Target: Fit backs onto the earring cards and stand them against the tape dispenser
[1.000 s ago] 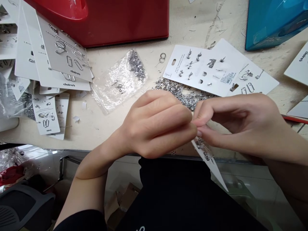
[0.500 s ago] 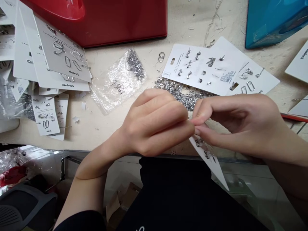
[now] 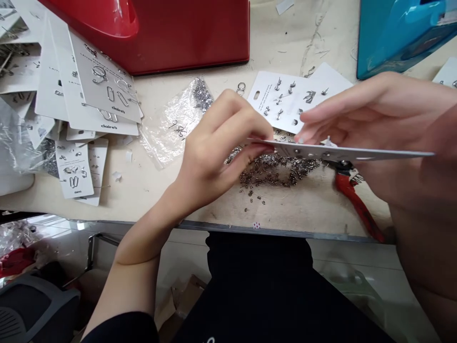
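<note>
A pale, scuffed workbench (image 3: pixel 293 52) fills the view, with a red plastic case (image 3: pixel 178 38) along its far side and a teal box (image 3: pixel 400 33) at the far right. A loose stack of printed Claire's earring cards (image 3: pixel 103 81) lies at the left, and a clear plastic bag (image 3: pixel 167 136) of small metal pieces sits beside it. A card of mounted earrings (image 3: pixel 278 97) lies flat beyond the hands, near a pair of linked metal rings (image 3: pixel 241 88). Red-handled pliers (image 3: pixel 357 205) lie partly under the person's right forearm, and a scattered heap of tiny metal earring parts (image 3: pixel 278 171) lies below the hands.

The left hand (image 3: pixel 217 147) and right hand (image 3: pixel 389 128) are raised over that heap. Between them, a white earring card (image 3: pixel 342 152) is tilted almost edge-on, its long axis running nearly level across the view. The left fingertips pinch its left end in a narrow grip. The right hand is nearer most of the card's length, with its fingers spread above it and its palm behind the right end. Whether the right hand actually grips the card is hard to make out, and the card's face is foreshortened, so its mounted pieces can't be counted.
</note>
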### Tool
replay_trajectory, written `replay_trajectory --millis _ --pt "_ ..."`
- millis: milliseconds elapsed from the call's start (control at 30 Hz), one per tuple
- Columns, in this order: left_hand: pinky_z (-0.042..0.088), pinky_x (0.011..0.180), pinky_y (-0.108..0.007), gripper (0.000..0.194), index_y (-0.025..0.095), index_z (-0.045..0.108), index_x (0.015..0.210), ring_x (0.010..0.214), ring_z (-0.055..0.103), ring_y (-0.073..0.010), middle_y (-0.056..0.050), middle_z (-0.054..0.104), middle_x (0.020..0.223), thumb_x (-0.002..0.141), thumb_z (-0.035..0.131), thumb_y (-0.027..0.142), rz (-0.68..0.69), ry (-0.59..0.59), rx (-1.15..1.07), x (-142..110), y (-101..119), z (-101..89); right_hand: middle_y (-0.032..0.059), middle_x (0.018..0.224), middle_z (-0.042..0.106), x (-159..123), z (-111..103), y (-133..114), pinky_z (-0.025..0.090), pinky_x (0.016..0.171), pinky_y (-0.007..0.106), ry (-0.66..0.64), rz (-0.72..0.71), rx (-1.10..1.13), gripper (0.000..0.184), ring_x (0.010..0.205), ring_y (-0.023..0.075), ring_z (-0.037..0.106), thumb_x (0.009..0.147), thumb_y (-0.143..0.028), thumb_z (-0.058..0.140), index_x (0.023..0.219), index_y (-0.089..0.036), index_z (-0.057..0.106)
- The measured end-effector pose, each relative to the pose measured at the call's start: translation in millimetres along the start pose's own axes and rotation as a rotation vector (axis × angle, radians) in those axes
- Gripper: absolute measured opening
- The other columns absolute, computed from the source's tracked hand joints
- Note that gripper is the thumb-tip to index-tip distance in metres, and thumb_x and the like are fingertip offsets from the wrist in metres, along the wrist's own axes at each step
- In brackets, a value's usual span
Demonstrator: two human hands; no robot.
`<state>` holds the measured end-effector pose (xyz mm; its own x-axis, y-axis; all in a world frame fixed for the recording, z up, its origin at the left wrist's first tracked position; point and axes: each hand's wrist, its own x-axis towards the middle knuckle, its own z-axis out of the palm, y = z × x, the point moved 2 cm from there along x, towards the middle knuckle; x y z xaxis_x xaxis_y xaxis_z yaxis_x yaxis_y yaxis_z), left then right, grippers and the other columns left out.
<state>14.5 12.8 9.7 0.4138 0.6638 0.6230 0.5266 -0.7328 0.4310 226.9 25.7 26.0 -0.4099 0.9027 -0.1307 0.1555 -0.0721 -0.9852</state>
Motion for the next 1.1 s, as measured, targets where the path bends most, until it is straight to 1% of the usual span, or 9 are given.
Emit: replay_trajectory --millis 133,167,233,300,433,567,733,900,1100 --pt "0.055 0.070 -0.031 0.008 0.024 0.057 0.092 0.083 0.064 -0.0151 0.000 0.065 0.084 0.098 0.062 0.024 -0.098 0.022 0.006 -2.1 -4.7 2.8 0.0066 0.112 0.074 1.7 0.4 5.6 0.062 0.093 0.046 -0.085 -0.080 0.120 0.054 0.109 0.0303 0.071 0.089 -0.075 0.046 0.110 -0.036 0.077" --pt "0.055 0.070 -0.031 0.009 0.025 0.056 0.092 0.082 0.064 -0.0158 0.000 0.064 0.084 0.098 0.062 0.027 -0.115 0.022 0.025 -3.0 -6.0 3.7 0.0046 0.115 0.073 1.0 1.1 7.1 0.062 0.093 0.042 -0.085 -0.092 0.115 0.048 0.110 0.0278 0.070 0.091 -0.070 0.051 0.113 -0.036 0.076" --pt "0.055 0.069 -0.032 0.009 0.026 0.055 0.094 0.082 0.064 -0.0166 -0.001 0.064 0.085 0.098 0.061 0.032 -0.147 -0.006 0.050 -4.9 -8.7 5.4 -0.0022 0.117 0.073 -1.0 2.5 9.5 0.061 0.088 0.032 -0.030 -0.116 0.025 0.026 0.106 0.0187 0.070 0.095 -0.048 0.064 0.116 -0.037 0.074" --pt "0.055 0.070 -0.033 0.007 0.026 0.055 0.100 0.086 0.065 -0.0172 -0.002 0.064 0.091 0.099 0.059 0.032 -0.179 -0.047 0.038 -6.4 -11.4 6.7 -0.0078 0.107 0.074 -3.0 3.5 11.6 0.058 0.076 0.022 0.052 -0.136 -0.076 0.023 0.095 0.0095 0.069 0.094 -0.028 0.068 0.113 -0.038 0.075" --pt "0.055 0.075 -0.037 0.014 0.027 0.054 0.111 0.095 0.063 -0.0212 -0.005 0.063 0.102 0.097 0.060 0.029 -0.134 -0.064 0.067 -7.3 -13.1 7.4 -0.0099 0.080 0.073 -3.4 4.3 16.5 0.049 0.058 0.014 0.127 -0.098 -0.020 0.013 0.071 0.0039 0.062 0.090 -0.026 0.070 0.095 -0.033 0.080" --pt "0.053 0.085 -0.043 0.011 0.028 0.057 0.103 0.098 0.060 -0.0240 -0.006 0.062 0.102 0.094 0.063 0.025 -0.106 0.001 0.185 -8.0 -10.5 8.2 -0.0125 0.081 0.074 -3.6 6.3 16.3 0.050 0.058 0.013 0.140 -0.082 0.026 0.015 0.071 0.0030 0.064 0.088 -0.024 0.070 0.093 -0.034 0.081" --pt "0.052 0.090 -0.047 0.002 0.026 0.058 0.098 0.101 0.056 -0.0249 -0.006 0.059 0.102 0.096 0.058 0.026 -0.099 0.019 0.213 -12.4 -8.7 14.4 -0.0149 0.077 0.072 -6.0 10.2 13.2 0.047 0.057 0.010 0.152 -0.046 0.034 0.013 0.069 0.0012 0.063 0.088 -0.025 0.070 0.086 -0.033 0.080" --pt "0.050 0.086 -0.045 0.007 0.023 0.058 0.094 0.097 0.053 -0.0254 -0.007 0.056 0.099 0.093 0.062 0.029 -0.074 0.062 0.227 -15.8 -10.9 20.0 -0.0085 0.078 0.072 -6.6 9.7 9.3 0.048 0.056 0.018 0.187 -0.052 0.004 0.008 0.069 0.0073 0.062 0.086 -0.026 0.071 0.080 -0.025 0.077" --pt "0.049 0.087 -0.045 0.004 0.023 0.057 0.090 0.097 0.053 -0.0256 -0.007 0.054 0.095 0.090 0.061 0.022 -0.115 0.073 0.267 -17.2 -8.6 19.2 -0.0057 0.069 0.064 -10.2 13.0 5.8 0.039 0.054 0.023 0.156 -0.125 -0.131 0.009 0.063 0.0070 0.050 0.088 -0.027 0.068 0.080 -0.024 0.071"
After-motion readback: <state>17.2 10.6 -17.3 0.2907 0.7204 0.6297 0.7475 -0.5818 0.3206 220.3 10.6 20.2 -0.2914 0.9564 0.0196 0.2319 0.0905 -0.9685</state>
